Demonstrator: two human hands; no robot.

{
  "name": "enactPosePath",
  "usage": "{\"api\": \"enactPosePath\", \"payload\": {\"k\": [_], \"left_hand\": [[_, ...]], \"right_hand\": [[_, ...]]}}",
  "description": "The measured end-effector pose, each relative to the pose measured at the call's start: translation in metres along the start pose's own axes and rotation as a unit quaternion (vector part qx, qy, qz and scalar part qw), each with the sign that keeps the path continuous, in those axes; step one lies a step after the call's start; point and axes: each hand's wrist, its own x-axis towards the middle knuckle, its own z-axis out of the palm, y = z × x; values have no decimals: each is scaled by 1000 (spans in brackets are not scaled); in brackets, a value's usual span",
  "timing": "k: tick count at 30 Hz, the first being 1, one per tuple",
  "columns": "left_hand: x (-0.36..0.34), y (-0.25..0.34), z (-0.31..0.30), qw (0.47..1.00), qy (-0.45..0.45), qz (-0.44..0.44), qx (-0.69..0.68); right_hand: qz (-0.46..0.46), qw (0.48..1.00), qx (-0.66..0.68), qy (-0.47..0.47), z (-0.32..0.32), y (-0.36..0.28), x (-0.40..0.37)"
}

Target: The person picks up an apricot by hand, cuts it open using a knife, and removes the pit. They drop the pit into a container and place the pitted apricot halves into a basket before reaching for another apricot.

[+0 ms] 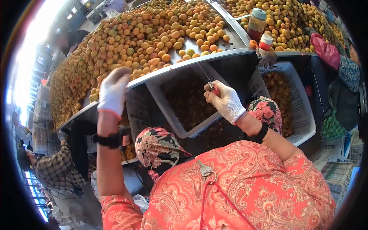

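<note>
My right hand (229,102), in a white knitted glove, is closed around a small knife (210,85) with a red handle. Its thin blade points up and away, over the front rim of the metal table. My left hand (115,89), also gloved in white, is raised at that rim beside the pile of apricots (153,38). Motion smears its fingers, so whether it holds anything does not show. Between and below my hands a grey plastic crate (183,132) contains dark brownish pieces in shadow.
Another crate (306,111) of apricots stands at right. On the table are a jar of dark liquid (257,25) and a red bottle with a white cap (265,41). A dark-gloved co-worker's hand (267,59) rests nearby. People stand at both sides.
</note>
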Motion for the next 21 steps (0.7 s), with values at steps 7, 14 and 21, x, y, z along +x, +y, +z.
{"api": "enactPosePath", "payload": {"k": [7, 14, 21], "left_hand": [[116, -26, 140, 946, -146, 137, 254], [213, -62, 212, 876, -161, 157, 427], [229, -53, 227, 797, -271, 93, 532]], "right_hand": [[130, 990, 51, -32, -27, 13, 1], [196, 978, 36, -64, -50, 23, 16], [216, 968, 113, -54, -56, 18, 18]]}}
